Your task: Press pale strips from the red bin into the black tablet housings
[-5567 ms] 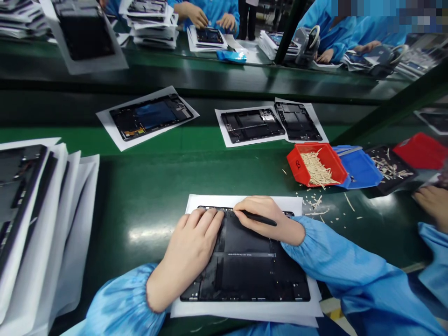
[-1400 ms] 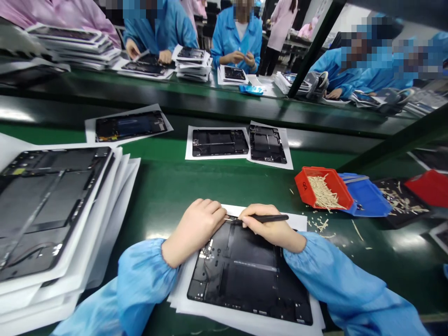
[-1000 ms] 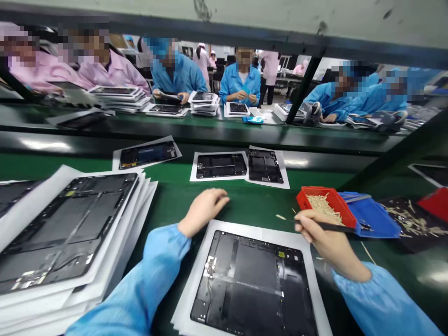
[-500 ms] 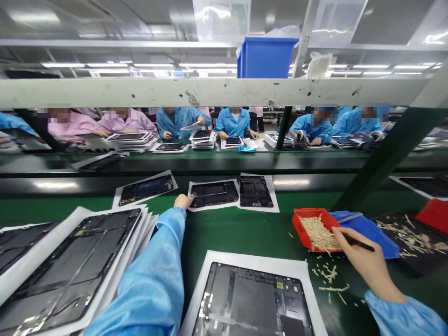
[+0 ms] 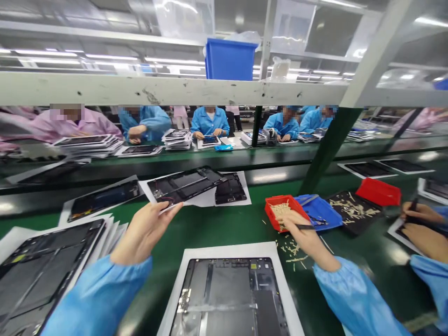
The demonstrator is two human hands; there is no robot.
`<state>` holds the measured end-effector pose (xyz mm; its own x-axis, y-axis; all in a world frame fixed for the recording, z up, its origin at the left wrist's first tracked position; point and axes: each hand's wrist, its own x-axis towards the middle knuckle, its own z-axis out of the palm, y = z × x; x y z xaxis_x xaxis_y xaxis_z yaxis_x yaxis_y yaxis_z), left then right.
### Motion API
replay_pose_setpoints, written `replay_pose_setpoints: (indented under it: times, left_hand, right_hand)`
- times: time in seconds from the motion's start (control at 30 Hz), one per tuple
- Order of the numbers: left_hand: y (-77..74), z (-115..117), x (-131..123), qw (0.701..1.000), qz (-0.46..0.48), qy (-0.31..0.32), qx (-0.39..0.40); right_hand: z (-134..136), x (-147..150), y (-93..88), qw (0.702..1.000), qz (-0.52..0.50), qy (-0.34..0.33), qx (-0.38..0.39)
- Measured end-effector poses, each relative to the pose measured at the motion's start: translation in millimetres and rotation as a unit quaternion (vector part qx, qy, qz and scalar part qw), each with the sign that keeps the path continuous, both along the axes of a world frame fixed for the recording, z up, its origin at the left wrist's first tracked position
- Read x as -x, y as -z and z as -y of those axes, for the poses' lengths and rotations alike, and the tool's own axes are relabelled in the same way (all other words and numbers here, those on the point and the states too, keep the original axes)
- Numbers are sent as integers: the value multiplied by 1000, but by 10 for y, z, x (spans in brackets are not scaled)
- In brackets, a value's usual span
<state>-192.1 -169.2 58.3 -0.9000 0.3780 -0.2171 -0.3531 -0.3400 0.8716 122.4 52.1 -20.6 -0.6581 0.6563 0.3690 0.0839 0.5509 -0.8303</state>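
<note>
My left hand (image 5: pixel 145 233) is raised above the green bench, gripping the edge of a black tablet housing (image 5: pixel 184 185) lifted off its white paper sheet. My right hand (image 5: pixel 303 238) pinches a slim black pick (image 5: pixel 304 227) just in front of a red plastic tray (image 5: pixel 269 212) of pale wooden slivers. Closest to me, another black tablet housing (image 5: pixel 227 298) lies flat on white paper (image 5: pixel 227 249), untouched by either hand. A tall stack of housings on paper sheets (image 5: pixel 52 275) sits to my left, beside my left sleeve.
A blue tray (image 5: pixel 327 219) adjoins the red one, and loose slivers (image 5: pixel 290 252) are scattered on the bench. Right of these are a black mat with shavings (image 5: pixel 353 210) and a second red tray (image 5: pixel 378 191). A co-worker's hands (image 5: pixel 420 221) work at the right edge. A dark upright post (image 5: pixel 325 149) stands beyond.
My left hand has left the near housing, reached forward and lifted a far housing off its paper. My right hand has moved right to the red tray with the pick. The view has tilted upward.
</note>
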Motion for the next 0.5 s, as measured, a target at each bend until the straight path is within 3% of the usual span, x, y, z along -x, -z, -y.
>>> replay_pose_setpoints:
  times: [0.07, 0.13, 0.2, 0.27, 0.37, 0.5]
  left_hand:
    - [-191, 143, -357, 1000, -3, 30, -4]
    - [-391, 263, -704, 999, 11, 50, 5]
    - [-540, 355, -984, 997, 26, 60, 35]
    - [-587, 427, -1150, 996, 17, 63, 59]
    - [-441, 534, -1169, 992, -12, 81, 98]
    - [28, 758, -955, 980, -45, 117, 154]
  right_hand:
    - [192, 121, -5, 977, -17, -78, 197]
    - [367, 264, 27, 915, -40, -120, 383]
    - [491, 405, 68, 854, -71, -151, 493]
    - [546, 515, 93, 813, -107, -159, 550]
    - [515, 569, 86, 780, -148, -172, 583]
    - [384, 357, 59, 785, -158, -130, 584]
